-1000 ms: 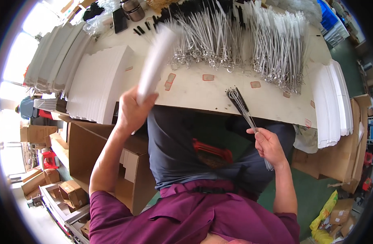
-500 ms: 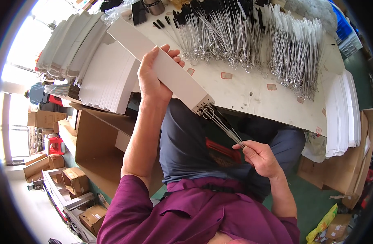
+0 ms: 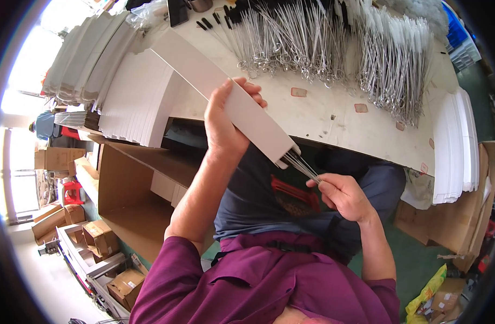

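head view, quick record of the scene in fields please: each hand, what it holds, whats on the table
left hand: left hand grips a long flat white cardboard box, tilted, open end toward the lap
right hand: right hand pinches a bundle of thin metal instruments entering the open end
table: white worktable with rows of long metal instruments
stacks: flat white box blanks at left

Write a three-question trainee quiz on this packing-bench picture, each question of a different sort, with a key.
1. True or false: the left hand grips a long white box.
2. What does the right hand feed into the box's open end? A) a bundle of thin metal rods B) a red cloth C) a roll of tape
3. Fill in: more metal tools lie in rows on the ____.

Key: 1 true; 2 A; 3 table.
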### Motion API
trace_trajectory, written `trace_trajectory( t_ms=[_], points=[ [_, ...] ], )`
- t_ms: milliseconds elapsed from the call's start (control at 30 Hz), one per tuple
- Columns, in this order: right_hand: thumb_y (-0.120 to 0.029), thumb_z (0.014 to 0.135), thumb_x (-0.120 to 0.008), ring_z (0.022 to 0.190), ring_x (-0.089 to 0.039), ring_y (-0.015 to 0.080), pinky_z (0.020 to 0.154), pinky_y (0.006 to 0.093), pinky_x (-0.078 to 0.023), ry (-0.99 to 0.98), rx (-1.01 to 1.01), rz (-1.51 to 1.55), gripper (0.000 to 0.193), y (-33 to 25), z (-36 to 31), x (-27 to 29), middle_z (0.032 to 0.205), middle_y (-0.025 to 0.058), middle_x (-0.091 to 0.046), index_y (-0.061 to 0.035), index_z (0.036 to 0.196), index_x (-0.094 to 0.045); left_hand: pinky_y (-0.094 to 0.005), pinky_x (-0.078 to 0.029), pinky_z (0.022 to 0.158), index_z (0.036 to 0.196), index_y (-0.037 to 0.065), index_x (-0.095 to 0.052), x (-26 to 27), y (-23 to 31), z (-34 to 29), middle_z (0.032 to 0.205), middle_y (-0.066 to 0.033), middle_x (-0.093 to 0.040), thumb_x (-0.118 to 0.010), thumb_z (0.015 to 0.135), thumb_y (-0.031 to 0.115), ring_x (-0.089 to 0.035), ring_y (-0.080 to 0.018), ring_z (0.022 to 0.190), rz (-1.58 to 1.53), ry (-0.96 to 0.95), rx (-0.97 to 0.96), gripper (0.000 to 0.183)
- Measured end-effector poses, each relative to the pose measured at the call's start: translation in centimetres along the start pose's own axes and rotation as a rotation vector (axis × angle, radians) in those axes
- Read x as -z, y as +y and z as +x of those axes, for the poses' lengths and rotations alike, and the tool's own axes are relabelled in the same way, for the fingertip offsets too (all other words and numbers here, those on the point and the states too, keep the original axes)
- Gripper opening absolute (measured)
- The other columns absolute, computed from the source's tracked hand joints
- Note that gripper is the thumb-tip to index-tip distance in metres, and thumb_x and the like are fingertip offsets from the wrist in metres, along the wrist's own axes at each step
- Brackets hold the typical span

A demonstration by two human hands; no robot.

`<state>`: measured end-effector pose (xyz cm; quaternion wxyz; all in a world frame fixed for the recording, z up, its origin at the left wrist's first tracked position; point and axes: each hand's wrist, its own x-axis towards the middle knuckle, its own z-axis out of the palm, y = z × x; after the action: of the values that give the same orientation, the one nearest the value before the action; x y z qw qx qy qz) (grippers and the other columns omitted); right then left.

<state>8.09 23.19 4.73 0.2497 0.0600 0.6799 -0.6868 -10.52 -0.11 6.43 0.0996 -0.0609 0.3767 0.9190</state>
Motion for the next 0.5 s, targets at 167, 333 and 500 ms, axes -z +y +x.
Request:
trace_trajectory(
  t_ms=[167,333,500],
  points=[
    [-0.009,0.106,-0.058,0.065,-0.056,0.0082,0.060,0.0272,-0.046,0.131,0.091,0.072,0.030,-1.4,3.0,-1.8,0.086,0.0052,-0.067,0.0001,0.135,-0.061,-0.0479,-0.055,0.090,0.116,0.000,-0.059,0.3,-4.0,-3.2,0.102,-0.0210,-0.067,-0.058,0.102,0.038,-0.065,-0.0305,0.088,0.086,-0.011,0.070,0.041],
    [-0.006,0.106,-0.058,0.097,-0.066,0.0109,0.087,0.0278,-0.054,-0.057,-0.007,0.254,0.031,-2.3,4.5,-1.8,0.112,0.0071,-0.071,0.0040,0.135,-0.059,-0.0431,-0.057,0.089,0.124,-0.004,-0.058,1.9,-4.7,-4.6,0.102,-0.0208,-0.072,-0.055,0.106,0.043,-0.071,-0.0298,0.091,0.184,0.020,0.181,0.051],
    [-0.006,0.104,-0.058,0.107,-0.066,0.0120,0.097,0.0291,-0.052,-0.079,-0.002,0.067,0.029,-2.7,4.1,0.4,0.116,0.0066,-0.072,0.0050,0.131,-0.062,-0.0359,-0.058,0.077,0.111,0.000,-0.070,3.0,0.6,-9.4,0.094,-0.0128,-0.072,-0.076,0.092,0.019,-0.071,-0.0270,0.080,1.316,-0.575,0.119,0.028]
  ],
)
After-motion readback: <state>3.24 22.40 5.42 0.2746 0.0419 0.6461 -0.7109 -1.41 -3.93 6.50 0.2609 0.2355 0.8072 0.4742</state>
